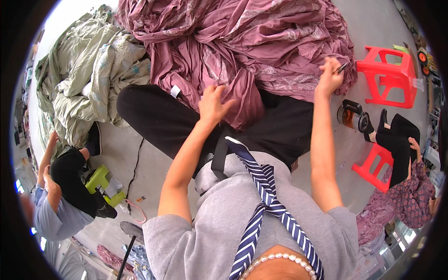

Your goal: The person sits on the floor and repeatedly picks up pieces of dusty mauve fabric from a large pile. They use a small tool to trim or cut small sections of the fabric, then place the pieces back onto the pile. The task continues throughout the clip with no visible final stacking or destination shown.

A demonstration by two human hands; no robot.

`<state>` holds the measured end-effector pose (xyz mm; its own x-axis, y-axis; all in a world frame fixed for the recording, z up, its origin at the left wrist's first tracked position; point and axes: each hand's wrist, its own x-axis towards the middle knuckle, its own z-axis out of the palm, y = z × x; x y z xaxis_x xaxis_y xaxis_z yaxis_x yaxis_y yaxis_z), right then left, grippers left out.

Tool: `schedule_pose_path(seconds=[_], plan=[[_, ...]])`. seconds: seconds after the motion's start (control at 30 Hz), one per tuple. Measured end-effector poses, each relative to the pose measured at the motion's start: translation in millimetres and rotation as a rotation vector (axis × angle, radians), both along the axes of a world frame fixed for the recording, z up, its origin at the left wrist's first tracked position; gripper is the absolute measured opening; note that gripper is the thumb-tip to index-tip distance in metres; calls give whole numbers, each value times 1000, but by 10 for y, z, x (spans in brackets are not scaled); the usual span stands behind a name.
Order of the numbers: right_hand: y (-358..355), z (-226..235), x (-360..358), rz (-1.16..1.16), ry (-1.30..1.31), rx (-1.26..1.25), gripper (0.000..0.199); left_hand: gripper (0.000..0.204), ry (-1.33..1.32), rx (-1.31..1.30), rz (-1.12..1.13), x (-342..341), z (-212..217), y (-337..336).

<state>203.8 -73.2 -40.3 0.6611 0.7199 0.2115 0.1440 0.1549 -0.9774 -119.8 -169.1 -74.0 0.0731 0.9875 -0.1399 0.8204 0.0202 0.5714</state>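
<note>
A large heap of mauve patterned fabric [275,42] spreads in front of me, and part of it lies over my lap. Above the fold in my lap is my left hand [215,106], open, thumb and fingers apart. I cannot tell whether its fingertips touch the cloth. Next to that hand a small white label [175,91] shows on the fabric. My right hand [329,79] is raised by the heap's right edge, its fingers closed round a small dark pointed tool [342,68]. The tool's exact kind cannot be made out.
Pale green fabric [88,70] lies at the left. A person [65,186] sits there by a green stool [105,184]. At the right are a red stool [389,77], a glass jug [353,115] of amber liquid, a second red stool [374,168] and another person [406,154].
</note>
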Motion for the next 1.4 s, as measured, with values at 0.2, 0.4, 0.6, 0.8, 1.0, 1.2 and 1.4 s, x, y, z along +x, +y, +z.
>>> schedule_pose_path(seconds=[0.2, 0.4, 0.6, 0.8, 1.0, 1.2, 1.4], plan=[[-1006, -831, -1077, 638, -399, -733, 76, 51, 23, -203, -324, 313, -489, -145], [-1154, -639, -1157, 1040, 319, -886, 27, 20, -611, -489, -241, 123, -71, -320], [-1413, 134, -997, 1007, 820, -690, 15, 18, -1189, -723, -103, 143, 785, -358], [-996, 479, -1126, 802, 881, -505, 14, 23, -1657, -393, 251, 87, 937, 274], [-577, 23, -891, 721, 345, -644, 36, 19, -1674, -351, 358, -60, 773, 723], [-818, 573, -1246, 690, -110, -344, 39, 14, -1541, -259, 230, -4, 795, 904], [-730, 553, -1529, 573, -222, -233, 21, 33, -1555, -428, 116, 305, 980, 757]])
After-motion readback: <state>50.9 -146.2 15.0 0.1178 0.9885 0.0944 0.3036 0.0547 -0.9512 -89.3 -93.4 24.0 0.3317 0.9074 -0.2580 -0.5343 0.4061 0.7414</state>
